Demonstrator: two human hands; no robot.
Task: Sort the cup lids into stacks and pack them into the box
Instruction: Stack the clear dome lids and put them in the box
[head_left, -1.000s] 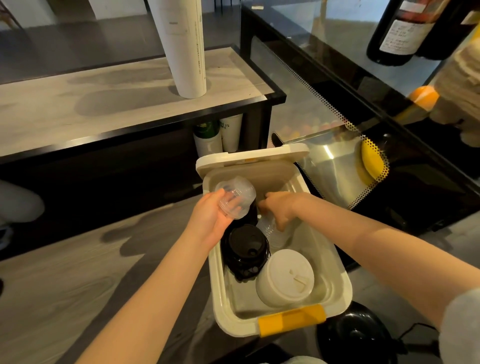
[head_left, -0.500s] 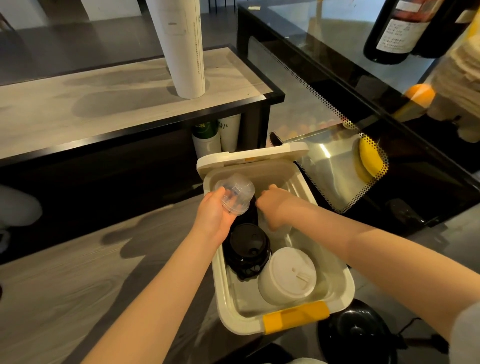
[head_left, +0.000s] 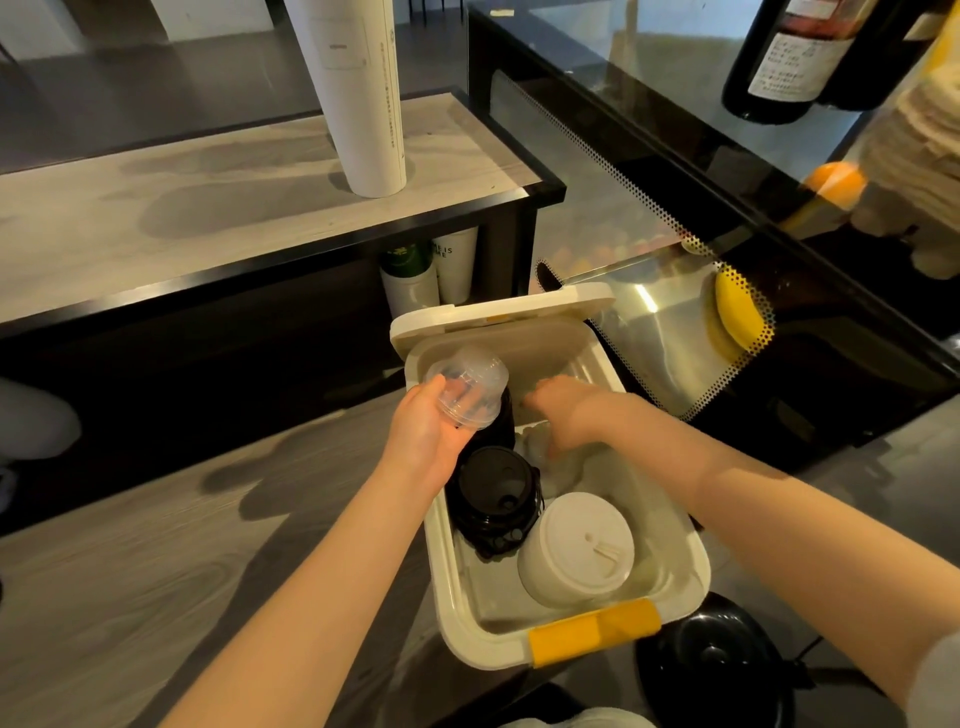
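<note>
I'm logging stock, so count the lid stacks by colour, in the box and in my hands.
Clear lids: 2, one stack in the left hand, some in the box under the right hand.
Black lids: 1 stack in full view; a dark shape behind it is too hidden to count.
White lids: 1 stack.
Total: 4.

This is a café or drinks shop, seen from the service side. A tall sleeve of paper cups stands near the right end of a wooden counter. Printed cups sit under that corner. Dark bottles top a glass display case, and a box holds cup lids.
</note>
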